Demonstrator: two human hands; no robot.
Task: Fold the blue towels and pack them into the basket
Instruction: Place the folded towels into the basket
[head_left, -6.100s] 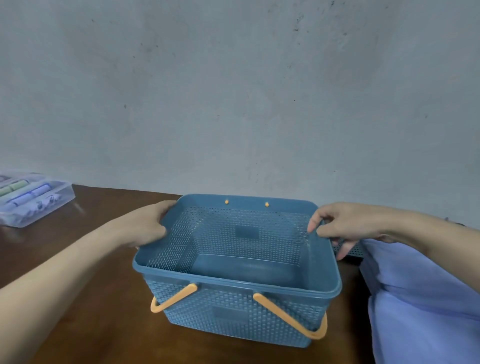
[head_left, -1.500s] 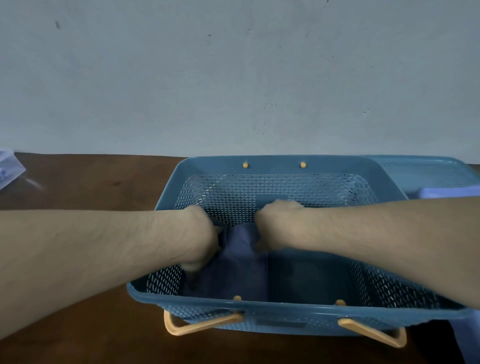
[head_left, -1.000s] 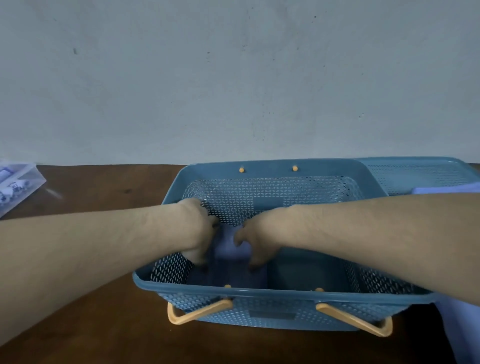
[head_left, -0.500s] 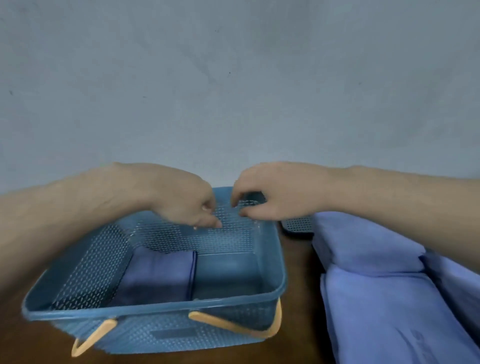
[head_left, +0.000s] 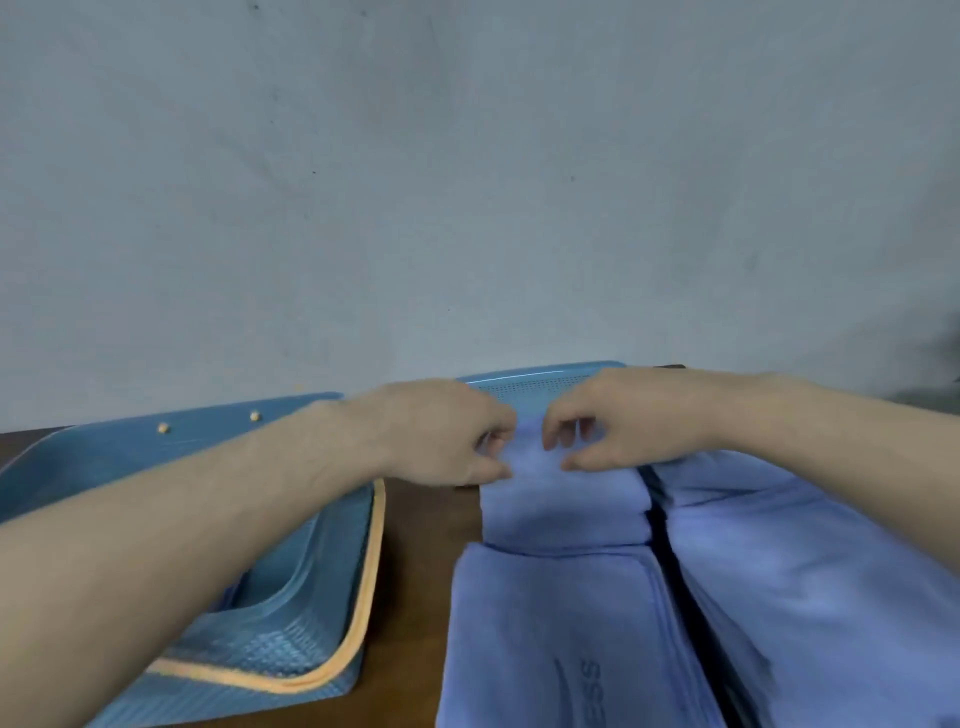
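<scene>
Reaching for the next blue towel, basket off to the left.

Left hand (head_left: 441, 434) and right hand (head_left: 618, 423) pinching the far edge of a folded towel (head_left: 563, 506) on the worktop (head_left: 415, 545); basket (head_left: 291, 571) left of the left hand. Risk: shallow pinch slipping, fold falling open when lifted.

Your blue plastic basket (head_left: 130, 452) sits on the left, upright, with perforated walls and an orange handle (head_left: 363, 597) folded down against its near side. To its right, apart from it, lie the pale blue towels. The far folded towel (head_left: 566, 509) lies flat, and you pinch its far edge with both hands. Just in front of it sits a second folded towel (head_left: 550, 639) with dark lettering. A third towel (head_left: 810, 571) stretches along the right side.
</scene>
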